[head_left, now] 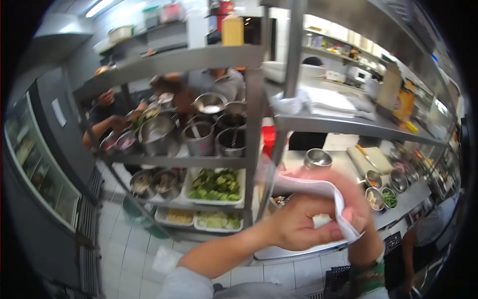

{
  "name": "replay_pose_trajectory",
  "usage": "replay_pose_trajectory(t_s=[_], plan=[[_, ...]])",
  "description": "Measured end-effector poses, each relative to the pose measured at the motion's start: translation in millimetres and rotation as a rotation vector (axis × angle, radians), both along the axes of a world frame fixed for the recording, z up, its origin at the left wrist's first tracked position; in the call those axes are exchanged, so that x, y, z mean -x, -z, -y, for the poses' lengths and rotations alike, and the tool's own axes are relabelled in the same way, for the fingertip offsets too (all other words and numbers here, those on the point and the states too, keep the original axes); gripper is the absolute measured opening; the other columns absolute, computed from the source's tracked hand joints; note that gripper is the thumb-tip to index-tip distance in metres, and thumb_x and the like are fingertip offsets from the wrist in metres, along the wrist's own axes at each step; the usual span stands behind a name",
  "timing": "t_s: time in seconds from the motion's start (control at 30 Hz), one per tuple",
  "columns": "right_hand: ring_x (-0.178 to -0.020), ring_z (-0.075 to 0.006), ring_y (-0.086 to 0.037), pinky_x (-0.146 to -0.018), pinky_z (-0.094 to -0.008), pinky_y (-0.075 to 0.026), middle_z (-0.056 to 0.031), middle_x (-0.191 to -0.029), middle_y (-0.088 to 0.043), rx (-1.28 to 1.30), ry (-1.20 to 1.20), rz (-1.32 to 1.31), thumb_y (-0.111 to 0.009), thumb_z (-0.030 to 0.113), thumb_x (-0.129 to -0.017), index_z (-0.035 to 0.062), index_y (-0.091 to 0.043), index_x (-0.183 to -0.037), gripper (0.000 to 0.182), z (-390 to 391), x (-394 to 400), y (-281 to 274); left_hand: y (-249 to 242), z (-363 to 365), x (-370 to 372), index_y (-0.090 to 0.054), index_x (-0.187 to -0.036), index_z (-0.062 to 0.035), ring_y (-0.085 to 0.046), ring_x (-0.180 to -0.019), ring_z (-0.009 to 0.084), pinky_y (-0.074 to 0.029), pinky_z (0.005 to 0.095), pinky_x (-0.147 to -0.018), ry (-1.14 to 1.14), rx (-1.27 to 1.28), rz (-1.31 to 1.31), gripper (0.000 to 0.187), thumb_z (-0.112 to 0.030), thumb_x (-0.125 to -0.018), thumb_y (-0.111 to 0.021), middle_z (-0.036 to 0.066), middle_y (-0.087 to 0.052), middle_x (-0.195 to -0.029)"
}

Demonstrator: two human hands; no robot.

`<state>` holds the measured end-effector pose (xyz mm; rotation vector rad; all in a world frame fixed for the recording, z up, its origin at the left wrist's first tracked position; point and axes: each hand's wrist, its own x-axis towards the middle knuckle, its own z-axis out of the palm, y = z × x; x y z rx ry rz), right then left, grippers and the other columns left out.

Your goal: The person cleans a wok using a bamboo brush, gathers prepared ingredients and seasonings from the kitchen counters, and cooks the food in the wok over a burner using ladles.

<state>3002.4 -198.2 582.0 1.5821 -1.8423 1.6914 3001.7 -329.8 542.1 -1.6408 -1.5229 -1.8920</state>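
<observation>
My left hand (303,224) reaches in from the lower left, thumb and fingers curled closed around the near side of a thin white sheet (339,205). Behind it my right hand (357,192), blurred by motion, is closed on the sheet from the far side, its thumb tip at the sheet's edge. The sheet is bent into a curve between the hands, with a loose corner pointing down. A small white piece (321,220) shows in the gap between my left thumb and fingers. Both hands are raised in front of a steel counter.
A steel rack (172,160) on the left carries metal pots (159,134), a tray of broccoli (214,186) and a tray of chopped pale greens (218,221). On the counter are a metal bowl (317,158), a cutting board (369,162) and small bowls. Other people work nearby.
</observation>
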Motion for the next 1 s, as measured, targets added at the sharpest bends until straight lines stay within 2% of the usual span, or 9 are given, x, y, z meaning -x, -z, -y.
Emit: replay_pose_trajectory(t_s=[0.13, 0.23, 0.37, 0.43, 0.5, 0.53, 0.67, 0.8, 1.0], plan=[[-0.069, -0.0154, -0.06, -0.063, -0.0249, -0.047, -0.0119, -0.083, -0.064, 0.131, 0.331, 0.348, -0.027, 0.029, -0.096, -0.0069, -0.061, -0.092, 0.049, 45.0, -27.9, 80.1, 83.3, 24.1, -17.7, -0.061, -0.086, 0.0001, -0.056, -0.07, 0.0112, -0.044, 0.0248, -0.061, 0.011, 0.037, 0.465, 0.036, -0.027, -0.097, -0.039, 0.004, -0.06, -0.074], [-0.065, -0.0111, -0.053, -0.061, -0.0241, -0.043, -0.0052, -0.074, -0.059, 0.304, 0.667, 0.483, -0.029, 0.024, -0.097, -0.0036, -0.056, -0.083, 0.041, 71.9, -20.9, 153.4, 108.5, 39.1, -17.8, -0.059, -0.081, 0.0012, -0.053, -0.062, 0.0117, -0.043, 0.0275, -0.056, -0.218, -0.079, 0.459, 0.04, -0.027, -0.098, -0.035, 0.004, -0.059, -0.068], [-0.064, -0.0089, -0.048, -0.06, -0.0233, -0.04, -0.0011, -0.071, -0.053, 0.393, 0.836, 0.585, -0.031, 0.023, -0.098, -0.0001, -0.051, -0.08, 0.035, 117.8, -28.7, 174.0, 141.5, 69.1, -14.7, -0.058, -0.076, 0.0026, -0.052, -0.059, 0.0159, -0.043, 0.0301, -0.056, -0.375, -0.039, 0.443, 0.035, -0.022, -0.096, -0.041, 0.007, -0.059, -0.067], [-0.076, -0.0128, -0.054, -0.069, -0.0262, -0.043, -0.0065, -0.085, -0.059, 0.558, 0.801, 0.664, -0.034, 0.025, -0.097, -0.0027, -0.055, -0.095, 0.035, 134.4, -31.9, 186.4, 146.4, 91.1, -15.6, -0.057, -0.092, 0.0018, -0.057, -0.07, 0.0185, -0.046, 0.0295, -0.067, -0.388, 0.064, 0.481, 0.026, -0.021, -0.095, -0.044, 0.01, -0.062, -0.079], [-0.09, -0.0173, -0.053, -0.08, -0.0294, -0.041, -0.0111, -0.1, -0.057, 0.386, 0.89, 0.529, -0.034, 0.024, -0.097, -0.004, -0.052, -0.107, 0.035, 154.2, -36.7, 189.1, 136.6, 107.0, -24.0, -0.045, -0.116, 0.001, -0.058, -0.095, 0.0238, -0.045, 0.0318, -0.079, -0.313, -0.139, 0.674, 0.033, -0.024, -0.094, -0.045, 0.017, -0.058, -0.103], [-0.105, -0.0218, -0.052, -0.091, -0.0326, -0.039, -0.0158, -0.114, -0.055, 0.223, 0.962, 0.385, -0.033, 0.023, -0.097, -0.0054, -0.049, -0.118, 0.039, 162.1, -39.7, 190.3, 156.4, 105.7, -24.0, -0.023, -0.134, -0.0023, -0.046, -0.116, 0.0227, -0.036, 0.0304, -0.096, -0.365, -0.085, 0.659, 0.051, -0.028, -0.095, -0.044, 0.017, -0.044, -0.126], [-0.119, -0.0266, -0.04, -0.1, -0.037, -0.026, -0.0181, -0.128, -0.044, -0.066, 0.917, 0.367, -0.033, 0.024, -0.095, -0.0068, -0.043, -0.124, 0.043, 172.5, -60.7, 218.5, 171.7, 133.4, -34.9, -0.017, -0.139, -0.0043, -0.033, -0.124, 0.0172, -0.023, 0.0304, -0.105, 0.102, -0.203, 1.163, 0.052, -0.032, -0.098, -0.035, 0.009, -0.036, -0.132], [-0.134, -0.0336, -0.026, -0.11, -0.0438, -0.007, -0.0209, -0.14, -0.035, -0.374, 0.91, 0.155, -0.033, 0.025, -0.094, -0.0083, -0.04, -0.127, 0.048, 179.1, -67.2, 212.1, 180.2, 130.2, -57.0, -0.022, -0.138, -0.0019, -0.034, -0.121, 0.013, -0.026, 0.027, -0.102, 0.18, -0.336, 1.266, 0.047, -0.026, -0.1, -0.032, 0.007, -0.038, -0.129], [-0.117, -0.032, -0.045, -0.097, -0.0393, -0.034, -0.0204, -0.12, -0.053, -0.008, 1.054, 0.242, -0.035, 0.027, -0.092, -0.0073, -0.053, -0.107, 0.042, 163.9, -94.7, 208.6, 184.4, 127.0, -96.9, -0.013, -0.142, -0.0006, -0.025, -0.13, 0.0163, -0.02, 0.0278, -0.106, 0.404, -0.039, 1.082, 0.053, -0.025, -0.099, -0.033, 0.009, -0.028, -0.139]])
